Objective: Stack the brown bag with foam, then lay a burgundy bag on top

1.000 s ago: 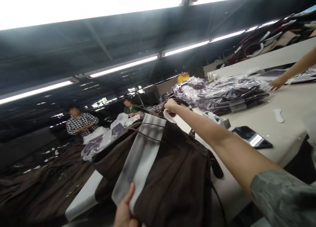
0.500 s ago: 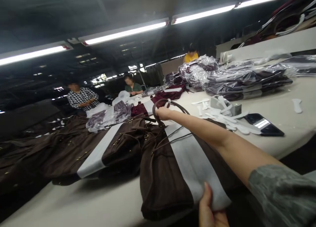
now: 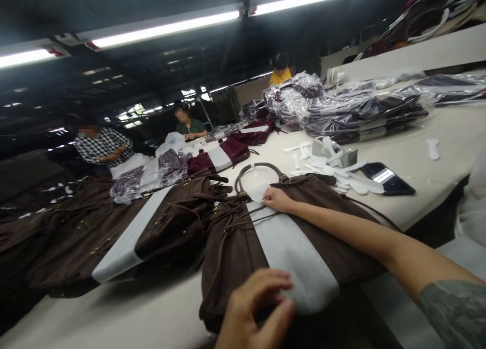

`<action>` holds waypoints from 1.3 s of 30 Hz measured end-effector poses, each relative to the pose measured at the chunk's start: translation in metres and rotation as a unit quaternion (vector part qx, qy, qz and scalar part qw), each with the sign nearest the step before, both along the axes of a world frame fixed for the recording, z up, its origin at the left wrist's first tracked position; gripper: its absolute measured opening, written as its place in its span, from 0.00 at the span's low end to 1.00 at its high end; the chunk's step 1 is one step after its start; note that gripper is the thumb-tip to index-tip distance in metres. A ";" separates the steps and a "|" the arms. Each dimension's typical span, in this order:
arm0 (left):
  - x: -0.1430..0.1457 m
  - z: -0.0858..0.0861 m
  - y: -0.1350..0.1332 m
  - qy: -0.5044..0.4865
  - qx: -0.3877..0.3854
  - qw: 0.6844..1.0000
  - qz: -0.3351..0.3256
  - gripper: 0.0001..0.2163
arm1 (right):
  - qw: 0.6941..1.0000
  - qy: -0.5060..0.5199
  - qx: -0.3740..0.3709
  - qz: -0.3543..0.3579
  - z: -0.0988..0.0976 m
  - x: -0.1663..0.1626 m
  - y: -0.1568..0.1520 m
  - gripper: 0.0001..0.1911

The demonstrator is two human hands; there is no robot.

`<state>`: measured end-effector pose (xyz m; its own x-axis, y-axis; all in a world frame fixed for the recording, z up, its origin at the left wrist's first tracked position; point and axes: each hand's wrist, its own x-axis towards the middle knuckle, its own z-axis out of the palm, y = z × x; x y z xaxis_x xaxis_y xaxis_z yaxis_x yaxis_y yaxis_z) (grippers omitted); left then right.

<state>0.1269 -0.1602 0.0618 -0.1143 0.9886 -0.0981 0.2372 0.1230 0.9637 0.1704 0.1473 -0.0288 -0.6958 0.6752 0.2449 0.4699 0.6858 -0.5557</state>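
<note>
Brown bag (image 3: 243,247): suede-like, lying flat on the desk (image 3: 436,187), lower centre of the frame, curved handle (image 3: 258,167) pointing to the far side.
White wrap strip (image 3: 292,253): a soft band laid lengthwise over the bag, from under the handle to the near edge.
Right hand (image 3: 276,199): at the strip's far end just below the handle, fingers pressed flat on the material; no closed grip seen.
Left hand (image 3: 255,308): bottom centre, fingers loosely spread and curled at the strip's near end, fingertips touching it, nothing clearly pinched.
Risk, as a judgement: the strip is held only by light pressure at both ends, so it may skew or wrinkle off the bag's middle; the loose cords (image 3: 243,218) beneath may bunch under it.
Adjacent: second brown bag (image 3: 174,222) with its own strip, touching on the left; phone (image 3: 387,178) and white cut pieces (image 3: 341,174) to the right; bagged stock (image 3: 353,116) upper right; seated people (image 3: 102,145) upper left.
</note>
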 end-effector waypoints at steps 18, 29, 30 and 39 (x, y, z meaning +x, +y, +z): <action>-0.043 -0.054 0.183 0.028 -0.119 0.988 0.094 0.09 | 0.974 0.165 -0.094 -0.122 -0.009 0.010 0.023 0.07; -0.002 -0.092 0.126 0.384 0.260 0.884 -0.053 0.11 | 0.934 0.326 -0.146 -0.029 0.020 0.011 0.028 0.19; 0.002 -0.094 0.118 0.370 0.268 0.889 -0.028 0.11 | 0.925 0.337 -0.177 0.004 0.023 0.008 0.021 0.20; -0.003 -0.087 0.087 0.212 0.209 0.949 0.107 0.07 | 0.938 0.089 -0.298 0.154 0.004 0.001 -0.015 0.27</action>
<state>0.1242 -0.0737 -0.0254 -0.2577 0.8806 0.3977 0.6267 -0.1610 0.7625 0.1719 0.1325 -0.0253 -0.8640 0.5032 0.0180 0.1641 0.3153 -0.9347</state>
